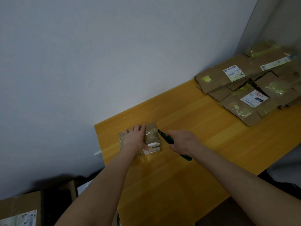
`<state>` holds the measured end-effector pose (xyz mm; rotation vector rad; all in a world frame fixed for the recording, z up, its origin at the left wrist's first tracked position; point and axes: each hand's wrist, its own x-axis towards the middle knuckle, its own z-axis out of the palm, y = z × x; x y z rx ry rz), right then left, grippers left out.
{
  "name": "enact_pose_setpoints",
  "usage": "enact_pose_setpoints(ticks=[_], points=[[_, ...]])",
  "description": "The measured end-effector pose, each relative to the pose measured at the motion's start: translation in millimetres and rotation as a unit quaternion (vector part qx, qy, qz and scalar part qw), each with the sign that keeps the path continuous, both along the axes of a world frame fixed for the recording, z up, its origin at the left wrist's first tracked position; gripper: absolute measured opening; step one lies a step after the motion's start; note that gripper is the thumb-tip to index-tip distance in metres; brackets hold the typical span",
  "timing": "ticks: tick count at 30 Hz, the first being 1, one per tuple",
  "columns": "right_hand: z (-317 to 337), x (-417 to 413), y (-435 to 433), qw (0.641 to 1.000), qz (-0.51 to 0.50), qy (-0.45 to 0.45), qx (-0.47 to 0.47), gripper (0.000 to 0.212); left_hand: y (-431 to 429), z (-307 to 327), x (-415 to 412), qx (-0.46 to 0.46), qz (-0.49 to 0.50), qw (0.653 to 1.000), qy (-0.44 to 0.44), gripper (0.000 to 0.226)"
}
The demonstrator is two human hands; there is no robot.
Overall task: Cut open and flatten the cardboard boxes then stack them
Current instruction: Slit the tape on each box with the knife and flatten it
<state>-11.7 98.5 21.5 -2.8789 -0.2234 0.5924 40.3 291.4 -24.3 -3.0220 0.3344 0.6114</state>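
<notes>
A small taped cardboard box (152, 136) with a white label stands near the left end of the yellow wooden table (187, 168). My left hand (136, 138) lies flat on top of it, fingers spread, thumb by the label. My right hand (184, 141) grips a green-handled utility knife (167, 139). Its dark blade touches the box's right upper edge. At the far right of the table lies a pile of flattened cardboard boxes (254, 84) with labels and tape.
A grey wall runs behind the table. On the floor at lower left stands another labelled cardboard box (19, 211), with an open box (68, 190) beside it. Grey cloth (286, 168) shows past the table's right front edge.
</notes>
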Motion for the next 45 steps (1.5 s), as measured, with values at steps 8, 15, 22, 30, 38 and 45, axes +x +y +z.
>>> enact_pose_setpoints(ticks=[8, 15, 22, 30, 38, 45], points=[[12.5, -5.4, 1.2, 0.999, 0.029, 0.018, -0.033, 0.034, -0.5, 0.6, 0.1, 0.007, -0.014, 1.0, 0.002, 0.112], [22.5, -5.8, -2.8, 0.996, 0.048, 0.048, -0.05, 0.037, -0.7, 2.7, -2.3, 0.021, -0.039, 0.999, -0.002, 0.113], [24.7, -9.8, -23.9, 0.997, -0.012, 0.081, 0.011, 0.043, -1.0, 4.3, -4.3, 0.023, -0.02, 0.999, -0.009, 0.11], [-16.8, 0.3, -9.9, 0.839, -0.362, 0.107, 0.391, 0.039, -1.4, 8.7, -11.6, -0.066, 0.19, 0.98, -0.01, 0.117], [-26.4, 17.8, 49.9, 0.66, -0.432, 0.175, 0.589, 0.032, -8.2, 6.4, -26.4, -0.201, 0.254, 0.945, -0.032, 0.08], [-13.3, 46.9, 63.8, 0.778, -0.302, 0.118, 0.539, 0.039, 16.8, 26.1, -12.3, -0.279, 0.315, 0.896, -0.143, 0.068]])
